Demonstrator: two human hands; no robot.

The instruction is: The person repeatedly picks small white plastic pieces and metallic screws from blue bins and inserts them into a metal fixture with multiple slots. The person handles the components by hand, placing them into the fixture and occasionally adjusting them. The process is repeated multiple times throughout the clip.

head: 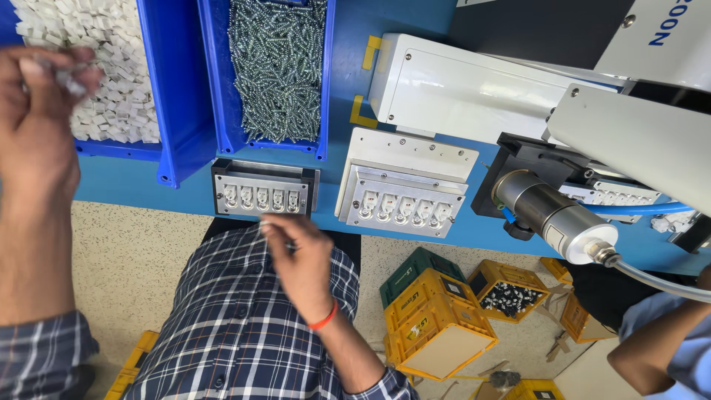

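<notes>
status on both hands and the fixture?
Left hand over bin of white parts, pinching some. Right hand at near edge of grey fixture, grip unclear. Nothing blocking.

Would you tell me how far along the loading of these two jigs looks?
Done: the dark jig and the white jig each show all five seats filled. In hand: left hand grips white pieces over their bin; right hand sits by the dark jig, blurred. Left: unclear; seat details are too small.
</notes>
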